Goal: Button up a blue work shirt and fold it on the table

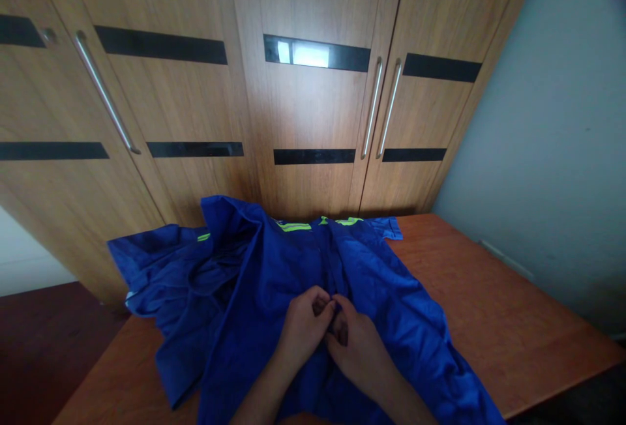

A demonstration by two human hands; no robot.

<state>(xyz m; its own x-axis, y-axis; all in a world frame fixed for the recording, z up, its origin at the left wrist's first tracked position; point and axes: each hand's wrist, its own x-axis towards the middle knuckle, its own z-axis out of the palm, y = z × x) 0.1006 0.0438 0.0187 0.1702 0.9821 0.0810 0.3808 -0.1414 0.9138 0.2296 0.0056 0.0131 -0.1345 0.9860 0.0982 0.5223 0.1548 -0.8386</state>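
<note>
A blue jacket-like garment (288,268) with yellow-green trim lies spread over a wooden table, its front opening running down the middle. At that opening my left hand (308,321) is closed, thumb and index finger pinching the placket edge. Close against it, my right hand (355,340) also pinches the placket, the fingertips of both hands nearly touching. Whatever small fastener may sit between the fingertips is hidden. Left of the hands, more blue cloth (190,307) lies crumpled, with a short yellow-green stripe on it.
The reddish-brown table (493,321) reaches right to a pale wall (548,151). Behind it stands a wooden wardrobe (313,112) with black strips and long metal handles (372,109). At lower left, dark red floor (49,347) shows beyond the table edge.
</note>
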